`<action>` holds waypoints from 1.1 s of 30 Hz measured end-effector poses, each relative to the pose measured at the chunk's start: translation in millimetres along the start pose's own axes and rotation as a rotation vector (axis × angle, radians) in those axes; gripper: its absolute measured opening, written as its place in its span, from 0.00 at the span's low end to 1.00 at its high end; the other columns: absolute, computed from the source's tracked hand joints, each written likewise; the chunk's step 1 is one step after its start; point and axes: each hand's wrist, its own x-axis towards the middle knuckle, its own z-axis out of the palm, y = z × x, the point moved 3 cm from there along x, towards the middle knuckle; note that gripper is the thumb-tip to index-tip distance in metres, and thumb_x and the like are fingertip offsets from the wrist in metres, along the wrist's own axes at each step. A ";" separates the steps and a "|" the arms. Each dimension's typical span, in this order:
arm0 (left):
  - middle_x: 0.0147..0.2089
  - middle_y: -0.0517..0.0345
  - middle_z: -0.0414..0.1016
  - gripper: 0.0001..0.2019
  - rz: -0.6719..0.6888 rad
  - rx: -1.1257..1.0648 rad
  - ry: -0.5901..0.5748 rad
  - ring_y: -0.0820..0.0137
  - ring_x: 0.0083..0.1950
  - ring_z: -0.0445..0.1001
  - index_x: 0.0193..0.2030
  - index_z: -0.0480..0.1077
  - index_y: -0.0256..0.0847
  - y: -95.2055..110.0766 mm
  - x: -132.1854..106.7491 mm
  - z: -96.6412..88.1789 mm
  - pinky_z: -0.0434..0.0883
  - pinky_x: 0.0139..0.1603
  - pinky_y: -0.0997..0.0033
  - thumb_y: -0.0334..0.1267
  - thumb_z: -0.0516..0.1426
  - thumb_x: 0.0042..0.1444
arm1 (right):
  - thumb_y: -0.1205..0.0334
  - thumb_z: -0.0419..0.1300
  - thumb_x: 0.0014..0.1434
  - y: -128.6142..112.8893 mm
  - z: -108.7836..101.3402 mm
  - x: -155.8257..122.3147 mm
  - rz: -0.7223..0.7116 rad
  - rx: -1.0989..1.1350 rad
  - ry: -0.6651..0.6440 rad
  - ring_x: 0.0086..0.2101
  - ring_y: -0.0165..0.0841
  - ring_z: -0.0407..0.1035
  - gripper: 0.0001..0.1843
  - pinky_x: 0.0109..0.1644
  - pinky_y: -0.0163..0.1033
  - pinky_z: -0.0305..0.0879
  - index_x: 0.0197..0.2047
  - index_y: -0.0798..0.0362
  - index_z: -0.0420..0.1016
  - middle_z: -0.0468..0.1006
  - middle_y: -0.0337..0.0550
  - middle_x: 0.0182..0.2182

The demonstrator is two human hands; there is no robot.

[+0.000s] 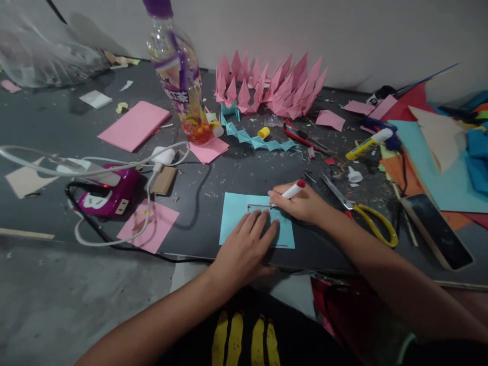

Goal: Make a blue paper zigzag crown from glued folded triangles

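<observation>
A light blue sheet of paper (230,218) lies near the table's front edge, with dark red lines drawn near its top and bottom. My left hand (247,241) rests flat on it, fingers stretched out just below the upper line. Something faint, perhaps a clear ruler, shows under those fingers; I cannot make it out for certain. In my right hand (301,203) is a white marker pen (293,190) with a red end, its tip at the upper line. Scissors (360,211) with yellow handles lie right of my right hand.
Behind the sheet stand a drink bottle (179,81), folded pink paper pieces (285,91) and a blue folded strip (255,140). A red cutter (301,134) and a glue stick (368,145) lie right. Cables and a magenta power adapter (114,190) sit left; a phone (438,231) lies right.
</observation>
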 end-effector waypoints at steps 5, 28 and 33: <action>0.62 0.38 0.59 0.45 0.004 -0.006 0.013 0.51 0.62 0.58 0.61 0.54 0.33 0.2 0.1 -1.7 0.58 0.61 0.55 0.56 0.63 0.41 | 0.54 0.45 0.58 5.1 -10.0 -8.5 0.031 -0.068 0.005 0.20 0.27 0.56 0.19 0.27 0.36 0.48 0.19 0.52 0.59 0.63 0.37 0.16; 0.62 0.39 0.59 0.46 -0.004 -0.018 -0.003 0.52 0.63 0.57 0.62 0.52 0.33 -0.3 -0.1 0.8 0.57 0.62 0.55 0.57 0.63 0.41 | 0.56 0.45 0.58 -4.0 -5.4 3.8 -0.013 -0.091 0.017 0.21 0.28 0.58 0.18 0.28 0.36 0.49 0.19 0.52 0.61 0.64 0.38 0.16; 0.62 0.38 0.59 0.47 0.000 -0.015 0.006 0.52 0.63 0.56 0.61 0.54 0.32 0.0 0.4 0.6 0.57 0.62 0.55 0.58 0.64 0.39 | 0.58 0.45 0.58 -20.6 5.7 20.8 -0.069 -0.024 -0.025 0.21 0.27 0.56 0.18 0.28 0.36 0.48 0.19 0.52 0.59 0.61 0.36 0.16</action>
